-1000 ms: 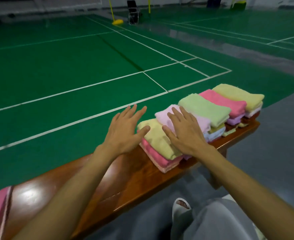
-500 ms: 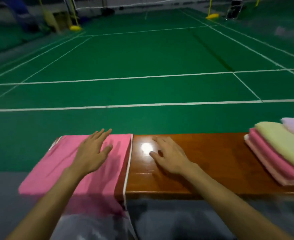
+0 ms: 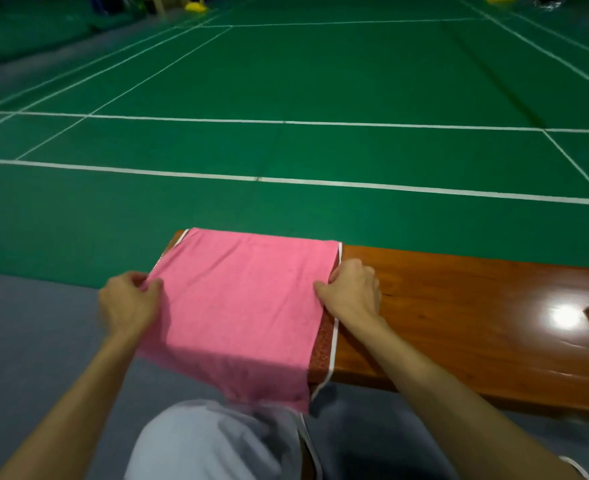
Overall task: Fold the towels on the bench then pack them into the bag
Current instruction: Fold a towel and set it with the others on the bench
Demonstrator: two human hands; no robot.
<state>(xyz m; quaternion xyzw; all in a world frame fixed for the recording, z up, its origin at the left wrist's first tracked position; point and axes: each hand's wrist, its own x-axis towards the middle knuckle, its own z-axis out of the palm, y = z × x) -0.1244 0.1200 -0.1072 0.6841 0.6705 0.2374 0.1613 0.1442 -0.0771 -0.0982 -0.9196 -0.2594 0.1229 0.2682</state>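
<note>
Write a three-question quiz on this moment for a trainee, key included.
1. Multiple choice: what does the left hand grip? A) the pink towel, at its left edge; B) a bag; C) a yellow towel.
2. True or false: part of the pink towel hangs off the near edge of the bench.
3. Fill in: the right hand pinches the pink towel's ____ edge.
Key: 1 A; 2 true; 3 right.
</note>
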